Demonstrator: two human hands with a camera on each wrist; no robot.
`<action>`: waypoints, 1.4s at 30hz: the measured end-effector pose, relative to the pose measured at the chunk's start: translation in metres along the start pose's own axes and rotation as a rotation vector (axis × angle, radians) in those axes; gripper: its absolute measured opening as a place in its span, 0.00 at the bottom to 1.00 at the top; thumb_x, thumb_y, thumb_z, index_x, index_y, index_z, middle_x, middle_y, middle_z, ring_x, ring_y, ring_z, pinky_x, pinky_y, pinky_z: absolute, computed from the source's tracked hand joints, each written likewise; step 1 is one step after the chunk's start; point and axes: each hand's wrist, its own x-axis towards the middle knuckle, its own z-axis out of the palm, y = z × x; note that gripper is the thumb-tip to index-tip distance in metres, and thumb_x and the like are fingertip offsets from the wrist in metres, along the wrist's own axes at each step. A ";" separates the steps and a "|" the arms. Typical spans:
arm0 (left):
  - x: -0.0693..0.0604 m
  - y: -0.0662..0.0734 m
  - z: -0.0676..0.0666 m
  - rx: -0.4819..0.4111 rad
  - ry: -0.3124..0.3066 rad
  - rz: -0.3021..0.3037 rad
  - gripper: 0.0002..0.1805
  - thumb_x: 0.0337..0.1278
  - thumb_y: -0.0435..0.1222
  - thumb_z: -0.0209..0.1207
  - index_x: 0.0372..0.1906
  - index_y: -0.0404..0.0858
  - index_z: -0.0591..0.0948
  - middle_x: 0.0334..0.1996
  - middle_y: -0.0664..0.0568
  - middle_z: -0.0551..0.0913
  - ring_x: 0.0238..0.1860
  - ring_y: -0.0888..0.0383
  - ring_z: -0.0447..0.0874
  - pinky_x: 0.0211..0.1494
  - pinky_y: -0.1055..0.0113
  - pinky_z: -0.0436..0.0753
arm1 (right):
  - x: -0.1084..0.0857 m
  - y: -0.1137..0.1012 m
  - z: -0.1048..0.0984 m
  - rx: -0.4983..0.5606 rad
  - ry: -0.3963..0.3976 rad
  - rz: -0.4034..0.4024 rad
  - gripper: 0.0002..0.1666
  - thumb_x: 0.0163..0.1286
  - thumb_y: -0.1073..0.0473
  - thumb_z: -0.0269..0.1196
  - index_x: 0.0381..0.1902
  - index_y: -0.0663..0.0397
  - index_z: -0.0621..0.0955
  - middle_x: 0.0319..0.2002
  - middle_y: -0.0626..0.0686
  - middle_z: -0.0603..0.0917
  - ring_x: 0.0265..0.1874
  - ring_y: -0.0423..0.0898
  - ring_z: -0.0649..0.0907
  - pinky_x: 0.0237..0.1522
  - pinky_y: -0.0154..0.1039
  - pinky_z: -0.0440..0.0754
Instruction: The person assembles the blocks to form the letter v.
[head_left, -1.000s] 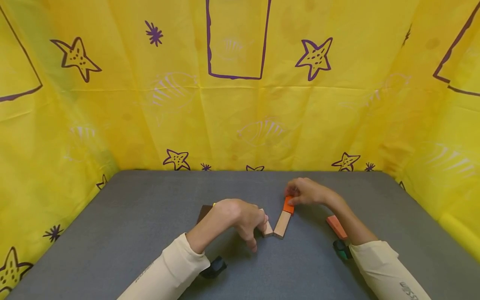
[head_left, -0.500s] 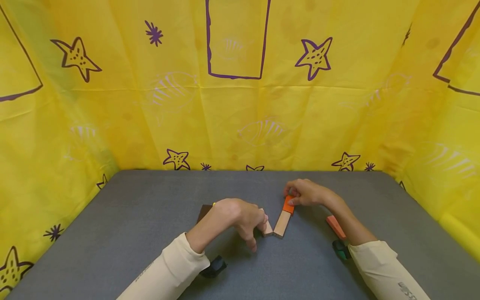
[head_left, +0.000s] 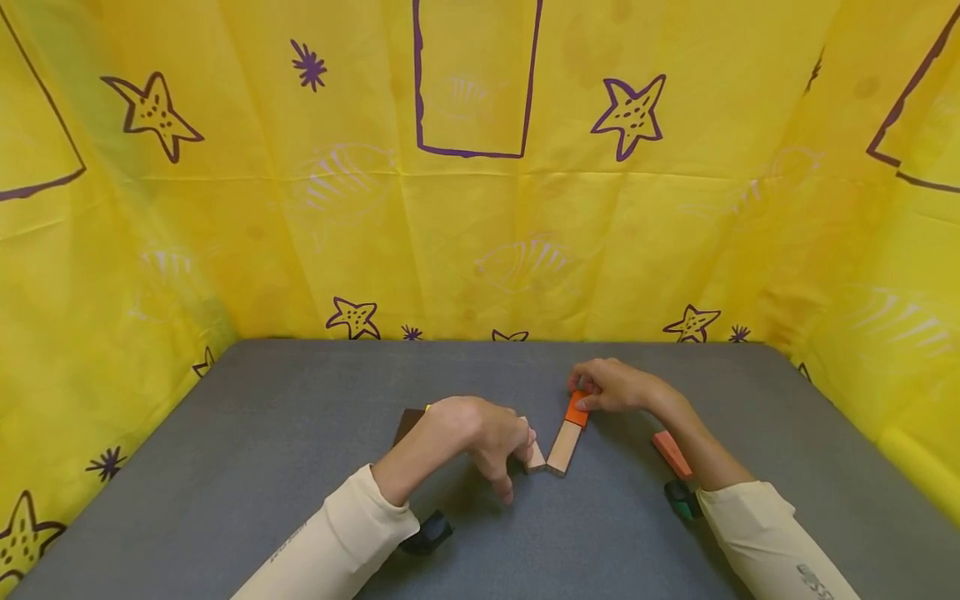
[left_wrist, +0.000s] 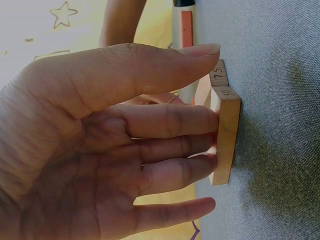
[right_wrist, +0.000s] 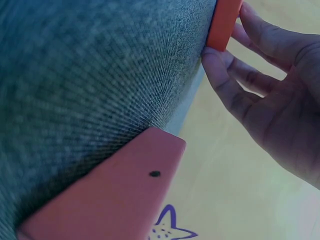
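Two pale wooden blocks lie on the grey table in a V, their near ends touching. My left hand (head_left: 491, 437) rests its fingertips on the left pale block (head_left: 535, 460); in the left wrist view that block (left_wrist: 229, 135) meets the fingertips of fairly straight fingers, thumb apart. An orange block (head_left: 577, 410) continues from the far end of the right pale block (head_left: 564, 448). My right hand (head_left: 611, 385) holds the orange block between thumb and fingers; the right wrist view shows the orange block (right_wrist: 223, 25) at the fingertips of my right hand (right_wrist: 272, 75).
A salmon-pink block (head_left: 673, 454) lies beside my right forearm, large in the right wrist view (right_wrist: 112, 192). A dark brown block (head_left: 407, 423) and a bit of yellow show behind my left wrist. Yellow patterned cloth (head_left: 465, 250) stands around the grey table (head_left: 300, 392).
My right hand and the orange block have shifted very slightly since a second ago. My left hand stays in place.
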 end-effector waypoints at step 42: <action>-0.001 -0.001 -0.001 -0.029 0.000 0.032 0.15 0.57 0.51 0.74 0.35 0.50 0.80 0.46 0.60 0.75 0.44 0.62 0.73 0.48 0.66 0.75 | 0.001 0.000 -0.003 0.000 -0.011 -0.016 0.19 0.67 0.58 0.73 0.51 0.63 0.84 0.41 0.59 0.86 0.39 0.49 0.82 0.44 0.42 0.81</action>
